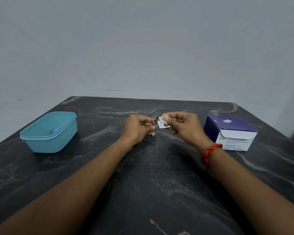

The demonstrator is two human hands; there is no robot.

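One dark marble-look table (143, 184), pale veins, rounded far corners. One teal plastic tub (54, 143) at left, rectangular, open top, with one small blue item (55, 131) inside, too small to identify. One purple-and-white carton (231, 131) at right reads "BD Alcohol Swabs"; finer print unreadable. Two hands between them: left hand (137, 128) fingers curled, pinching one small metal clipper (154, 126); right hand (185, 128) pinching one white printed swab sachet (162, 123) just right of the clipper. One red thread band (210, 153) on right wrist.
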